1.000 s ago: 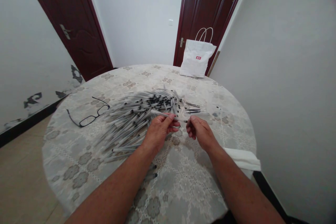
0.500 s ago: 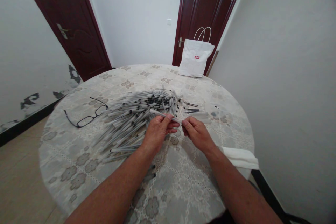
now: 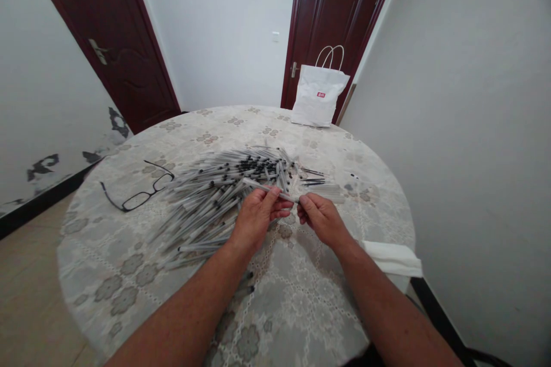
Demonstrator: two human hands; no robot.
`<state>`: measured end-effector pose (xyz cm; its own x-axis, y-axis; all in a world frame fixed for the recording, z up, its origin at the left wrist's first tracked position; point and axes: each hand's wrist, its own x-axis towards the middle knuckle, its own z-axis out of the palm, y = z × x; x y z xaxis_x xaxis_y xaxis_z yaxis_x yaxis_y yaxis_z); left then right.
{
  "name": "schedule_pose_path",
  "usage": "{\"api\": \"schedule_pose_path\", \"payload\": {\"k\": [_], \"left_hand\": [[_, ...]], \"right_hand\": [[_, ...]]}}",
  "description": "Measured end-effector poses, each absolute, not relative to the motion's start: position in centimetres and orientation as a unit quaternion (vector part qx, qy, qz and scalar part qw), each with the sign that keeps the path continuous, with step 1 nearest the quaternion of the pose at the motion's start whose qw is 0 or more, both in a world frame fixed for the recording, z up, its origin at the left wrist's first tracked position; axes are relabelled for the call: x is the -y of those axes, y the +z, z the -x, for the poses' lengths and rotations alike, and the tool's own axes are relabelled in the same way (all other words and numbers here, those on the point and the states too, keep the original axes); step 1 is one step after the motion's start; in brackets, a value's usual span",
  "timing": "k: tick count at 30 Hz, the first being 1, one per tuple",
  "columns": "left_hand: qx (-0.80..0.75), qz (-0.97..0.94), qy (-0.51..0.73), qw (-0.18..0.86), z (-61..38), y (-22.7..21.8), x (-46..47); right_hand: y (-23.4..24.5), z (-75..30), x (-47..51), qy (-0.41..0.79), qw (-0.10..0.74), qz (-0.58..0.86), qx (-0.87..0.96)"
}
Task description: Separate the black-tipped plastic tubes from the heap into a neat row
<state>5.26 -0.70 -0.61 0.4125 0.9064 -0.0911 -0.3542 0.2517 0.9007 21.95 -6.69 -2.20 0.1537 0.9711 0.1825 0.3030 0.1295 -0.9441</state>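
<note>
My left hand grips a thin translucent plastic tube between thumb and fingers, its far end slanting up to the left. At the tube's right end, my right hand is closed in a pinch; the fingers hide what lies between them. Just beyond both hands spreads a large heap of similar thin tubes, many with black tips. Several slim dark sticks rest behind my right hand, beside a bundle of clear tubes.
A round table wears a patterned cloth. Black-framed glasses lie at the left. A white paper bag stands at the back right edge, and a folded white cloth or paper lies at the right edge.
The view has shifted slightly. Both hands keep nearly the same pose around the tube.
</note>
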Motion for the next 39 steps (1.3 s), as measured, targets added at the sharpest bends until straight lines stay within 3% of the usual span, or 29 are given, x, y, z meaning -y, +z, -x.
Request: {"api": "schedule_pose_path", "payload": {"k": [17,24,30,36,39], "left_hand": [[-0.317,-0.42,0.448,0.723,-5.28,-0.75,0.58],[-0.319,-0.437,0.433,0.721,-5.31,-0.42,0.88],[-0.317,-0.43,0.444,0.719,-5.26,-0.48,0.8],[-0.309,-0.429,0.445,0.723,-5.31,-0.62,0.77],[-0.313,-0.422,0.452,0.721,-5.35,-0.58,0.77]], "right_hand": [[-1.99,-21.77,6.73,0.295,0.523,0.565,0.567],[-2.24,-21.86,6.59,0.303,0.479,0.586,0.579],[-2.22,-21.71,6.68,0.292,0.528,0.562,0.566],[-2.15,-21.73,6.73,0.318,0.475,0.581,0.579],[-2.01,-21.63,6.79,0.303,0.503,0.573,0.572]]}}
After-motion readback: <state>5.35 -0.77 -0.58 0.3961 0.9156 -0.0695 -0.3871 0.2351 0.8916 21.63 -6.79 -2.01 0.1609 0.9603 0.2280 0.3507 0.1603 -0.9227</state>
